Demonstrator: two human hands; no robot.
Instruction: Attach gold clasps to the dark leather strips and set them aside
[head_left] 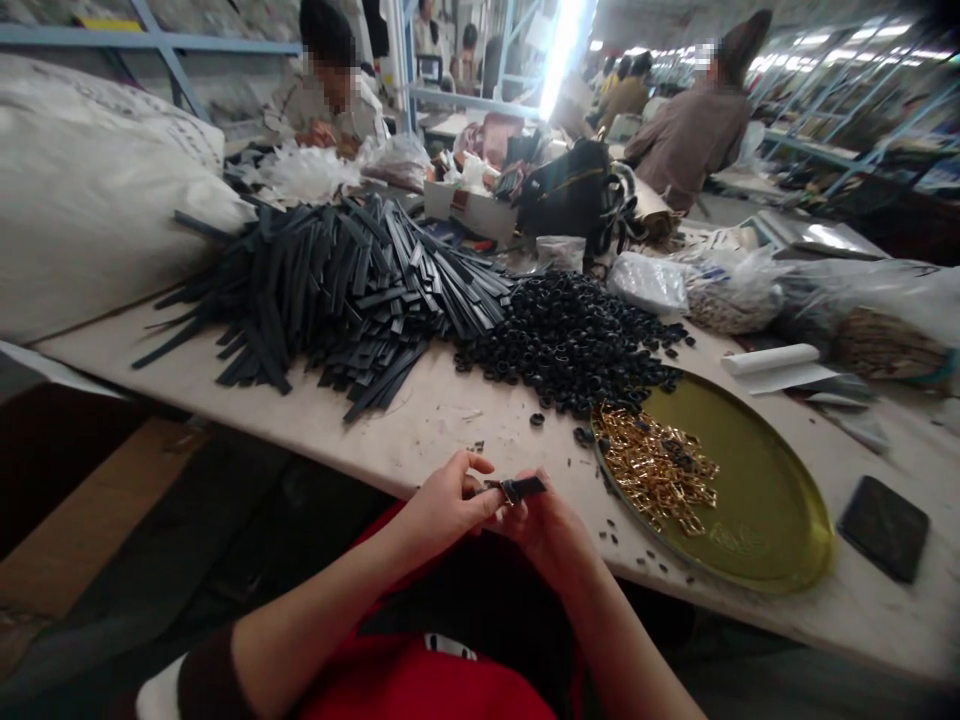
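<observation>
Above my lap, close to the table's front edge, both hands meet around a short black strap (526, 488) with a small gold buckle (510, 490) on it. My left hand (457, 495) pinches the strap's left end between thumb and fingers. On the other end my right hand (546, 525) is closed, its fingertips partly hidden beneath the strap. To the right lies a gold-coloured round tray (780, 500) holding a heap of gold buckles (656, 470). Beyond the hands spreads a pile of small black loops (570, 335), some spilling onto the tray's rim.
A big stack of black straps (337, 280) covers the table's left. Right of the tray lies a dark phone-like slab (885, 527). A white sack (97, 200), a black bag (570, 195) and plastic-wrapped bundles (735, 290) stand farther back. Two people (330, 90) (694, 125) are beyond the table.
</observation>
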